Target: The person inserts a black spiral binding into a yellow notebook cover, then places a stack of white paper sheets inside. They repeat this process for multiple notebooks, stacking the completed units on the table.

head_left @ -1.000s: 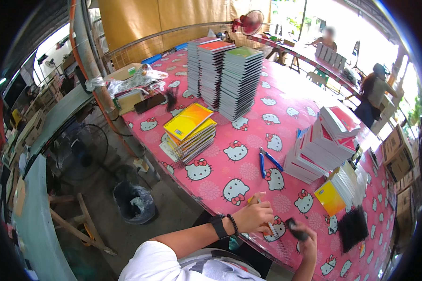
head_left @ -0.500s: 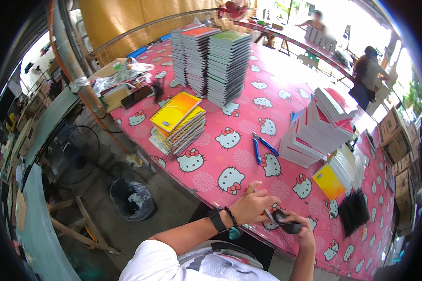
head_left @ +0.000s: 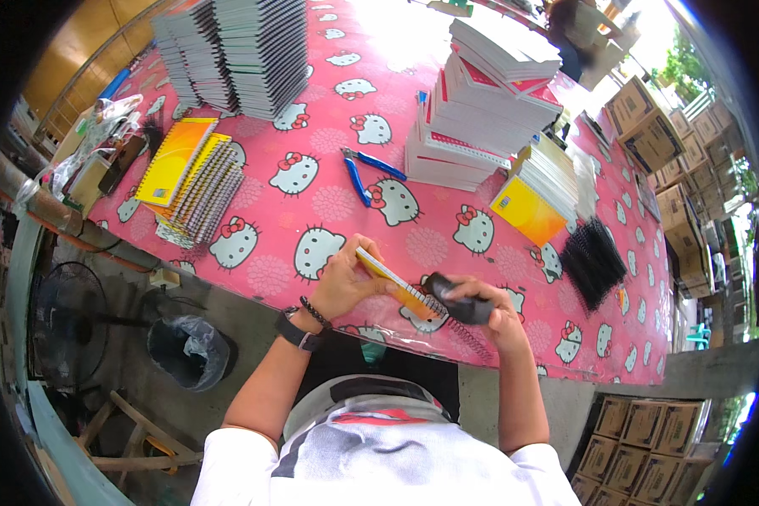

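Note:
A small yellow-orange notebook (head_left: 385, 271) is gripped on edge by my left hand (head_left: 346, 282), close to the table's near edge. My right hand (head_left: 499, 319) is closed around a black rounded hand-held tool (head_left: 460, 304), whose kind I cannot make out. The tool's front end is at the notebook's spine. A dark spiral coil (head_left: 471, 339) runs along that spine and sticks out past its end, below my right hand. Ahead of my hands lie blue-handled cutting pliers (head_left: 365, 178), with their handles apart.
Yellow spiral notebooks (head_left: 196, 181) are stacked at left, with tall notebook piles (head_left: 261, 59) behind. White-paged books (head_left: 485, 114), yellow notebooks (head_left: 531, 207) and black coils (head_left: 593, 261) stand at right. A bin (head_left: 190, 350) is on the floor; cartons (head_left: 645, 122) are stacked beyond the table.
The view has shifted, so the table items sit further left and higher in the picture. The notebook in my left hand now shows its yellow cover. The tool stays in my right hand.

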